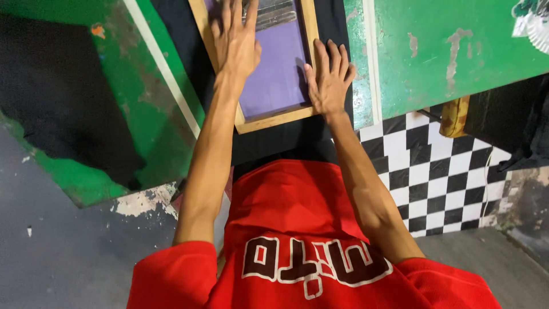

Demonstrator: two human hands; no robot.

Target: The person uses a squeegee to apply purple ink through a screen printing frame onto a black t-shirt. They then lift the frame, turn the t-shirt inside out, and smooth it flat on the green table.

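A wooden-framed printing screen (269, 119) with a purple mesh (277, 74) lies on black fabric (286, 140) over a narrow board. My left hand (235, 43) lies flat, fingers spread, on the frame's left side and the mesh. On the frame's right rail my right hand (329, 80) presses flat, fingers apart. Neither hand holds anything. The far part of the screen is cut off by the top edge.
Worn green painted table surfaces (446, 51) flank the board on both sides, with a white stripe (163, 63) on the left one. A black-and-white checkered wall panel (434, 171) and grey floor (68, 252) lie below. I wear a red shirt (309, 240).
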